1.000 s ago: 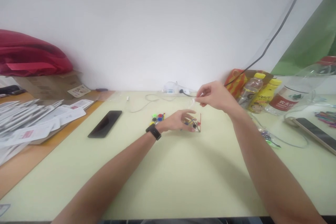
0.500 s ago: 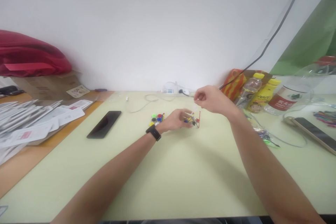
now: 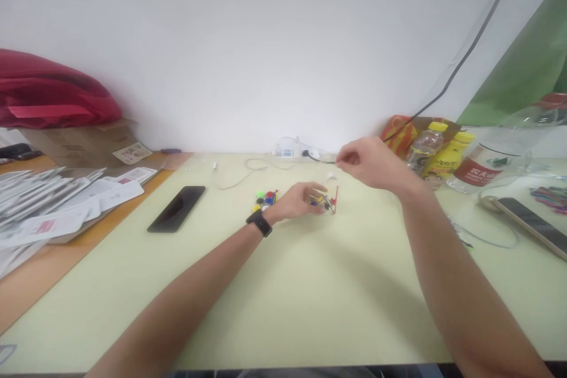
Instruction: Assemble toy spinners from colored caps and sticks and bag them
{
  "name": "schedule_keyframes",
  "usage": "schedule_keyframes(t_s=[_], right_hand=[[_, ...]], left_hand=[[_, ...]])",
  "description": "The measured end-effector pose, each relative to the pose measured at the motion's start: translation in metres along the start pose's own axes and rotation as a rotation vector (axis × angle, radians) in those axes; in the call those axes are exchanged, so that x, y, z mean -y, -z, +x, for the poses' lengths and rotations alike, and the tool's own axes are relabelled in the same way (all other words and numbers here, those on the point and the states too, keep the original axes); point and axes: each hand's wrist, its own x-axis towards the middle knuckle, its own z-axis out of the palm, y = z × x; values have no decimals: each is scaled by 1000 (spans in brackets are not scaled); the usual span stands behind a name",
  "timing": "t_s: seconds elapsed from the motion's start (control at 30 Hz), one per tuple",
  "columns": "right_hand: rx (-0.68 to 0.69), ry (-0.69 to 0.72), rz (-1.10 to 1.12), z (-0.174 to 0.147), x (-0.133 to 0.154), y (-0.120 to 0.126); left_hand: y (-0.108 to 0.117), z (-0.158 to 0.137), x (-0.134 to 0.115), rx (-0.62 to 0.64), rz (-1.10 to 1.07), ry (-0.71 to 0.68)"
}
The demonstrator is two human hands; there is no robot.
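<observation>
Both forearms are running out of view below. The smooth, pale tabletop is carrying a small cluster of parts, with thin red, yellow and dark sticklike shapes showing; the left hand is curving around it, fingers parted, partly hiding it, its grip impossible to tell. Farther off, the right hand is bunching its fingertips; whether they are gripping anything, I cannot tell.
</observation>
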Motion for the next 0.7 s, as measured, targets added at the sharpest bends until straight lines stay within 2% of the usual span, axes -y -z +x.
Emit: schedule_keyframes(t_s=[0.17, 0.43, 0.57, 0.7], right_hand=[[1, 11, -74, 0, 3, -4], [-1, -74, -148, 3, 0, -11], [66, -87, -160, 4, -4, -12], [47, -83, -147, 5, -5, -13]], left_hand=[[-3, 0, 0, -12, -25, 20], [-2, 3, 6, 22, -17, -39], [-3, 1, 0, 35, -15, -17], [-5, 0, 0, 44, -37, 16]])
